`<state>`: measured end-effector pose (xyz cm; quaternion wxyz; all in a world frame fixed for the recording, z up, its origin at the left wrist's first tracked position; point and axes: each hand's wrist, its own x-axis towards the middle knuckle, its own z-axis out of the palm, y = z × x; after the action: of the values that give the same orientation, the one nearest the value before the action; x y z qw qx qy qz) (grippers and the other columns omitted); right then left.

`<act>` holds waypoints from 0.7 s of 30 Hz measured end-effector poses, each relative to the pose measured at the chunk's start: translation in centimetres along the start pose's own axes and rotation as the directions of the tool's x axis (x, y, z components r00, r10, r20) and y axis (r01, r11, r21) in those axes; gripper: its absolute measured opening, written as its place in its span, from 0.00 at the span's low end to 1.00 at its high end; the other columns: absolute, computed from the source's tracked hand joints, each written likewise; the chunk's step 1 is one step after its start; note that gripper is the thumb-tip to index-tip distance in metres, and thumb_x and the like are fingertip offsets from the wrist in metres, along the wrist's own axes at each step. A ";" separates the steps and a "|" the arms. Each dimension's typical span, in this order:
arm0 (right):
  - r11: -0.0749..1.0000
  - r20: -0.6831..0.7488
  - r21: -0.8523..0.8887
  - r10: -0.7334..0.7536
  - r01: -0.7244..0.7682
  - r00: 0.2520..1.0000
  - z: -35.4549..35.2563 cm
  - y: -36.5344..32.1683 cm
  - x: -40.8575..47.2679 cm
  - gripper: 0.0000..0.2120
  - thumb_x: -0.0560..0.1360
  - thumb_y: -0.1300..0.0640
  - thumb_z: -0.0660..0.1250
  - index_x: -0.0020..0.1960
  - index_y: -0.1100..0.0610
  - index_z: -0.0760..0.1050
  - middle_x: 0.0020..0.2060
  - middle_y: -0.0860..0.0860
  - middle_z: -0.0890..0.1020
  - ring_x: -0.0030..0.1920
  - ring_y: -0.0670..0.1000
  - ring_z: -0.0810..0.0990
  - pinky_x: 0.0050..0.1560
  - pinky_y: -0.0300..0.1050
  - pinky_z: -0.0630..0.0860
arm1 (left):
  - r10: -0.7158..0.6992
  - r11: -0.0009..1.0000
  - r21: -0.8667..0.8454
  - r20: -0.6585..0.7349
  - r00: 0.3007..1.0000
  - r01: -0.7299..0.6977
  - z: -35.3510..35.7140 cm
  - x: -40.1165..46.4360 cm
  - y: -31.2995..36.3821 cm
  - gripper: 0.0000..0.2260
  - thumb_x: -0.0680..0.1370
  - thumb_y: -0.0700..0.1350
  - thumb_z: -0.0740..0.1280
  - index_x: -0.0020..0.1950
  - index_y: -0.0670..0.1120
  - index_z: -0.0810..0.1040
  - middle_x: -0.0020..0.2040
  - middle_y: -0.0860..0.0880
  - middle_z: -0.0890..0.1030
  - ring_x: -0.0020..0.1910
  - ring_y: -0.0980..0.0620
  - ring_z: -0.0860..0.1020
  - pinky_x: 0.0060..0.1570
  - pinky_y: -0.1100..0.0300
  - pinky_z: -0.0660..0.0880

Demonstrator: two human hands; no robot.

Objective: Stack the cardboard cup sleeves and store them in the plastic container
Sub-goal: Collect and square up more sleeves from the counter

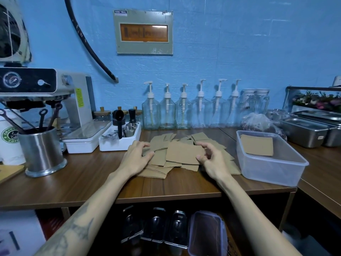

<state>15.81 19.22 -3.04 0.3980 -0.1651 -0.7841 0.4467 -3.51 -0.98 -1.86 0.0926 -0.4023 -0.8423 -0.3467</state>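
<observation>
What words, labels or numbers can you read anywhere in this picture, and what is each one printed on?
"ENJOY" and "COFFEE", partly hidden: green round logo on the white cup at far left.
Yellow sticker on the espresso machine: print too small to read.
White label atop the wall panel: blurred, unreadable.
Tag on the steel pan: unreadable.
Cardboard sleeves and plastic container: no text.

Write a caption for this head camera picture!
Two hands gather brown cardboard cup sleeves beside a clear plastic container.
</observation>
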 end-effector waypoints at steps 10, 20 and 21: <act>1.000 0.022 0.000 -0.020 0.020 1.000 -0.2 0.0 0.0 0.17 0.77 0.66 0.68 0.62 0.50 0.77 0.36 0.49 0.70 0.39 0.47 0.68 0.43 0.36 0.70 | -0.001 0.998 0.056 0.188 0.982 -0.009 1.0 3.8 -1.9 0.19 0.81 0.57 0.62 0.68 0.49 0.75 0.69 0.48 0.75 0.67 0.47 0.73 0.66 0.49 0.69; 0.999 0.020 0.003 -0.037 0.037 0.999 0.1 0.4 0.3 0.18 0.77 0.67 0.67 0.62 0.48 0.77 0.39 0.53 0.72 0.41 0.50 0.71 0.45 0.42 0.71 | -0.032 0.976 -0.216 -0.092 0.995 0.012 0.3 3.2 -1.6 0.21 0.72 0.43 0.76 0.64 0.47 0.77 0.57 0.49 0.75 0.57 0.52 0.74 0.60 0.57 0.70; 0.999 0.019 0.002 -0.037 0.037 0.999 0.1 0.5 0.3 0.19 0.77 0.67 0.67 0.61 0.47 0.78 0.39 0.52 0.72 0.41 0.50 0.71 0.44 0.42 0.71 | -0.057 0.966 -0.258 -0.091 0.994 0.032 0.2 3.0 -1.4 0.20 0.72 0.42 0.76 0.63 0.46 0.78 0.57 0.50 0.77 0.58 0.52 0.74 0.61 0.57 0.70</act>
<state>15.53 19.59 -3.31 0.3987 -0.1460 -0.7906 0.4413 -6.54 0.38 -1.41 0.0733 -0.3743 -0.7937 -0.4738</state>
